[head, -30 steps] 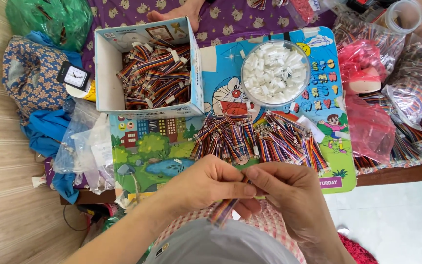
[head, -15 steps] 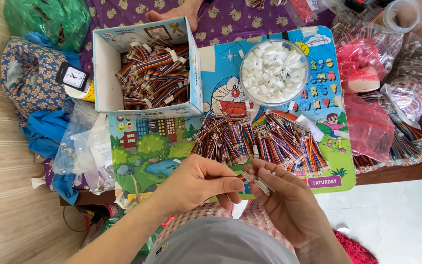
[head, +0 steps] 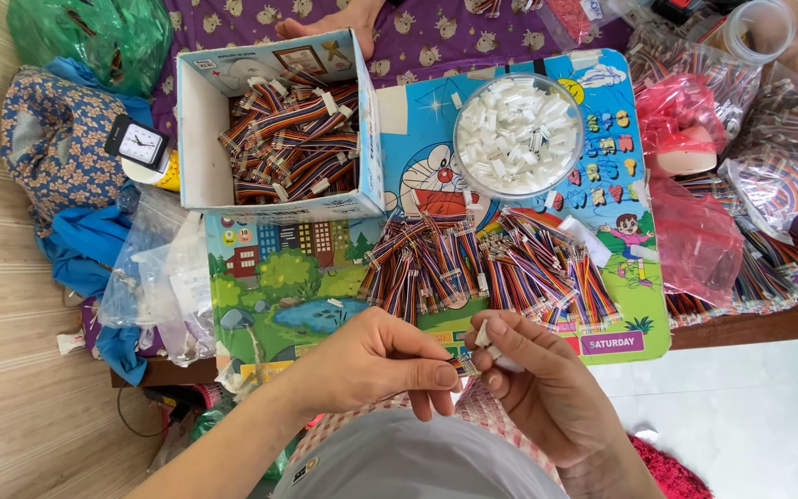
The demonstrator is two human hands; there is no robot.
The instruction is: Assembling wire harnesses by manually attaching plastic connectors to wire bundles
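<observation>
Left hand (head: 376, 365) fingers pinched shut on striped wire bundle (head: 463, 365); right hand (head: 538, 388) pinches small white connector (head: 483, 334), touching bundle tip. Wire pile (head: 491, 268) just beyond.

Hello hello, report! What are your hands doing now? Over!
Left hand pinches a striped wire piece. Right hand pinches a small white connector beside it. Loose wire pile on the board just beyond; nothing between the hands.
</observation>
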